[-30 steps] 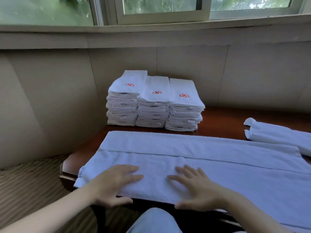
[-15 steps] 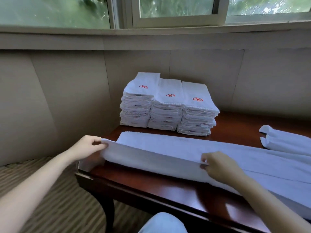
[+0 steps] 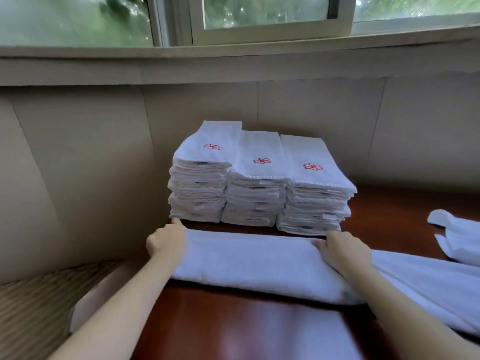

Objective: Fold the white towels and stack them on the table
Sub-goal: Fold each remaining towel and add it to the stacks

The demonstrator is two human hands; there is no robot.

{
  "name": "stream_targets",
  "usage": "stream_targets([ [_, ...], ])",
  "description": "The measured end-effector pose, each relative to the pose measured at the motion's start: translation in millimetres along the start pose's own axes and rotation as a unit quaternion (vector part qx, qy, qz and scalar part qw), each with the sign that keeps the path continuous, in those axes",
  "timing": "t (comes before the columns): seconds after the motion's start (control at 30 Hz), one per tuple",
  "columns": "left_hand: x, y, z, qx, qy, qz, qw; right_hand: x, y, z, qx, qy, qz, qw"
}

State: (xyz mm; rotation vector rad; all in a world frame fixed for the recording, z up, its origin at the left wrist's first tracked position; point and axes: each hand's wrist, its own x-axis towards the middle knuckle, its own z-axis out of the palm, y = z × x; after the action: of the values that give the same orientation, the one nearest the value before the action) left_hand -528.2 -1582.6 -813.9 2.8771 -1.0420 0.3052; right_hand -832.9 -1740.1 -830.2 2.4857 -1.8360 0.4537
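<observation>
A long white towel (image 3: 246,261) lies lengthwise on the dark wooden table (image 3: 233,328), folded over into a narrow band just in front of the stacks. My left hand (image 3: 166,241) grips its left end with curled fingers. My right hand (image 3: 342,250) holds the folded far edge near the middle, fingers curled over the cloth. The towel's right part trails off toward the right edge of view. Three stacks of folded white towels (image 3: 257,183) with red flower emblems stand at the back of the table.
Another white towel (image 3: 457,237), loosely folded, lies at the right. A beige panelled wall (image 3: 78,165) runs behind and left of the table, under a window sill. Striped carpet (image 3: 33,307) shows at the lower left beyond the table's left edge.
Both hands lifted the towel's near edge off the table's front and carried it away from me, laying it over the far edge. The front of the table is now bare.
</observation>
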Motion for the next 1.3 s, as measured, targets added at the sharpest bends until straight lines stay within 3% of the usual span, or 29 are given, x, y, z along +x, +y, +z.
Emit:
stream_targets([
  [0.07, -3.4, 14.1, -4.0, 0.097, 0.040, 0.027, 0.994, -0.1, 7.5, 0.2, -0.010, 0.024, 0.015, 1.000],
  [0.13, -15.3, 40.6, -6.2, 0.122, 0.052, 0.099, 0.986, -5.3, 20.4, -2.0, -0.010, 0.018, 0.031, 0.999],
  [0.2, -35.3, 83.5, -5.4, 0.046, 0.005, 0.187, 0.981, -14.2, 37.3, -7.9, -0.010, 0.002, 0.042, 0.999],
  [0.3, -74.1, 151.8, -3.7, -0.087, -0.096, 0.254, 0.958, -36.1, 82.1, -25.4, -0.033, 0.002, 0.064, 0.997],
  [0.37, -93.0, 176.3, 1.6, -0.113, -0.100, 0.279, 0.948, -56.7, 122.0, -42.0, -0.071, -0.007, 0.097, 0.993],
  [0.47, -105.1, 179.3, 8.3, -0.118, -0.072, 0.289, 0.947, -88.1, 181.9, -69.8, -0.148, -0.070, 0.108, 0.981],
  [0.57, -107.6, 174.4, 6.3, -0.115, -0.096, 0.315, 0.937, -110.9, 218.3, -107.9, -0.191, -0.186, 0.067, 0.961],
  [0.67, -109.2, 165.9, -0.7, -0.119, -0.128, 0.349, 0.921, -112.5, 239.1, -149.7, -0.103, -0.320, 0.090, 0.937],
  [0.73, -112.0, 159.0, -3.9, -0.139, -0.147, 0.356, 0.913, -112.7, 251.7, -164.4, -0.029, -0.349, 0.154, 0.924],
  [0.8, -117.6, 156.7, -8.3, -0.142, -0.162, 0.350, 0.912, -113.4, 264.0, -162.8, -0.024, -0.296, 0.209, 0.932],
  [0.93, -129.6, 161.6, -10.2, -0.138, -0.149, 0.330, 0.922, -119.0, 281.0, -131.1, -0.049, -0.098, 0.313, 0.943],
  [1.07, -129.9, 162.8, -8.3, -0.150, -0.135, 0.318, 0.926, -128.3, 283.2, -99.1, -0.043, -0.003, 0.334, 0.942],
  [1.2, -128.3, 162.7, -6.7, -0.148, -0.140, 0.316, 0.927, -124.9, 282.4, -91.7, -0.088, 0.000, 0.341, 0.936],
  [1.3, -129.8, 166.1, -6.6, -0.130, -0.122, 0.286, 0.941, -115.5, 261.5, -98.9, -0.191, -0.014, 0.332, 0.923],
])
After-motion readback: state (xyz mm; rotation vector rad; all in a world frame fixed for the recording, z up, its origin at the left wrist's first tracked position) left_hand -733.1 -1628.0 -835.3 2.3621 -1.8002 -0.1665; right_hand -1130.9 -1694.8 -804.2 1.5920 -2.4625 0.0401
